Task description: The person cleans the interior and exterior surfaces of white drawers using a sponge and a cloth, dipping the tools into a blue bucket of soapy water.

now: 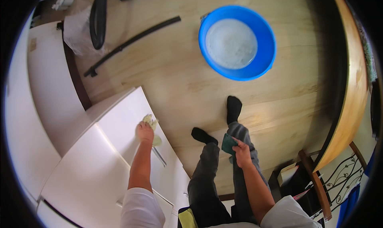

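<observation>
My left hand (145, 131) presses a crumpled pale yellow cloth (150, 121) against a white cabinet door (119, 126), near its edge and just above a metal bar handle (159, 156). Part of the cloth is hidden under the hand. In my right hand (243, 154) is a dark green scouring pad (229, 143), held between thumb and fingers over my right knee. A yellow cloth (188, 218) hangs at my waist.
A blue bucket (267, 48) of foamy water stands on the wood-look floor ahead. A black vacuum cleaner tube (131, 45) lies on the floor at the left, near a hose (98, 21) and a clear plastic bag (79, 33). A wooden board's edge (354, 87) curves along the right.
</observation>
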### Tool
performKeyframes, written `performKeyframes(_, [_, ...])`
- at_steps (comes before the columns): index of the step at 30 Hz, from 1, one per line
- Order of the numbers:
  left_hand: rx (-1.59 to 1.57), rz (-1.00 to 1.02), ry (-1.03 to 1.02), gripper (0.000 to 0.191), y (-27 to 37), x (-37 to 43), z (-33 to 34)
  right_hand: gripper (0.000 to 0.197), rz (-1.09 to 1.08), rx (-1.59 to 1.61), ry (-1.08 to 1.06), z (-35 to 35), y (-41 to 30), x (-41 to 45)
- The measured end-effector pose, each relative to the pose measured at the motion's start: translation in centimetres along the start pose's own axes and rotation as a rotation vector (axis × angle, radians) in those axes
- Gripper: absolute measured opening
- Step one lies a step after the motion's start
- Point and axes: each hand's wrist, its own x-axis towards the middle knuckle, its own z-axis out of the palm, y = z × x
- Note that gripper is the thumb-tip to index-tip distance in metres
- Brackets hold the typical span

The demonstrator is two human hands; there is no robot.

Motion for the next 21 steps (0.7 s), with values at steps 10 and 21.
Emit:
performKeyframes(10, [-0.306,-0.296,0.006,0.035,-8.3,-15.2,-13.9,0.046,-0.396,-0.029,0.123,0.1,-12.8,-7.6])
performKeyframes(21, [-1.289,0.097,0.832,0.030,1.1,-26.7,-33.4,0.025,-0.523,-0.361,0.030,0.4,-27.9,-12.2])
